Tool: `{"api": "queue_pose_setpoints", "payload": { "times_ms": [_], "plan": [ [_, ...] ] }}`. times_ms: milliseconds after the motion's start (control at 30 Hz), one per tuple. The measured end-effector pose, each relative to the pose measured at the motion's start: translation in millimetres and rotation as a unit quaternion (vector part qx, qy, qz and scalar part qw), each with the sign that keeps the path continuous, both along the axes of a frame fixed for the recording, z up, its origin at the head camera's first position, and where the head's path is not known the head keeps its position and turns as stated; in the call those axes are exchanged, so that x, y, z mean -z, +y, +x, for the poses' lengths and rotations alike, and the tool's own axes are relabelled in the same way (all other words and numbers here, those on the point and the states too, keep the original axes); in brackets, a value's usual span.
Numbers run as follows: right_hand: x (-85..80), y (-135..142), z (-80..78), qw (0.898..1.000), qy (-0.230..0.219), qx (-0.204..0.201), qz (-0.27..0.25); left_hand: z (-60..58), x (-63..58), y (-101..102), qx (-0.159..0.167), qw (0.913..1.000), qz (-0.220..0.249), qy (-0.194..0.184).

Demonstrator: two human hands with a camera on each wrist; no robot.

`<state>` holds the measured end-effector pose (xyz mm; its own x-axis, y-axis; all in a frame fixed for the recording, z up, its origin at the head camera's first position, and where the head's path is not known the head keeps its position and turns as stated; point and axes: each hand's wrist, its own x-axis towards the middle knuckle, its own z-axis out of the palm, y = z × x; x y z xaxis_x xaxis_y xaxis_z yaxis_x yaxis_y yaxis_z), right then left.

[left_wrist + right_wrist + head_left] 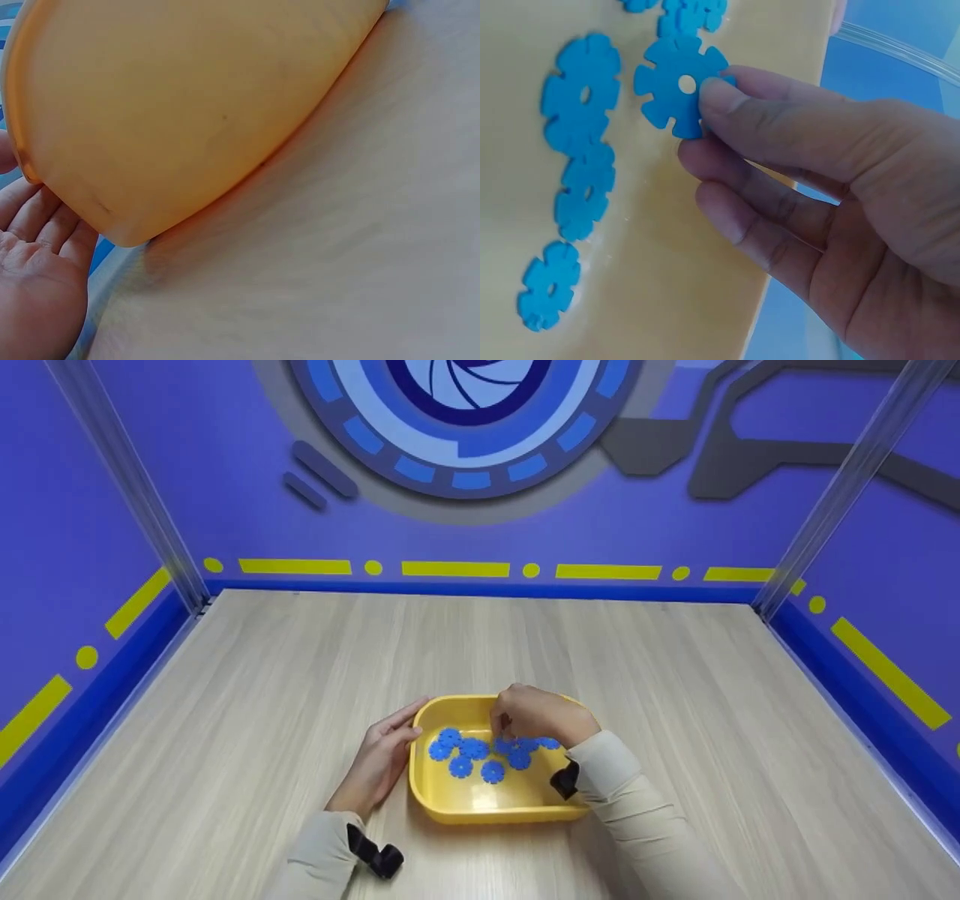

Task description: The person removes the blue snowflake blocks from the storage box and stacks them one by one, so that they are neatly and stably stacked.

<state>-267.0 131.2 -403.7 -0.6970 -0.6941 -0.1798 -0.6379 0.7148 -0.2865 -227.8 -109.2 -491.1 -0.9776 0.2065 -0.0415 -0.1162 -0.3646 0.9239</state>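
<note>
A yellow plastic tub (pixel 495 814) stands on the table, with several blue notched discs (pixel 492 772) lying on its floor. My left hand (pixel 381 757) grips the tub's left side, thumb at the rim and fingers along the outer wall. That outer wall (pixel 210 112) fills much of the left wrist view. Inside the tub, toward its back right, my right hand (pixel 541 712) reaches down. Between thumb and index finger it pinches one flat blue disc (pixel 664 75) with a round centre hole, while its other fingers (pixel 731 214) stay loosely bent.
The wood-grain table (pixel 300 660) spreads around the tub. Blue-purple panels (pixel 247 525) with yellow dashes wall in the back and both sides, and clear corner posts (pixel 131 480) join them. Black wrist cameras (pixel 386 861) are strapped over the beige sleeves (pixel 637 810).
</note>
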Motion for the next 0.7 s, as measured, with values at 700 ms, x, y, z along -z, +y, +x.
{"api": "queue_pose_setpoints", "payload": {
  "times_ms": [700],
  "plan": [
    [-35.9, 35, 3.3, 0.996, 0.045, 0.005, -0.08, 0.1, -1.3, -3, 0.02, 0.9997, 0.007, 0.009]
  ]
}}
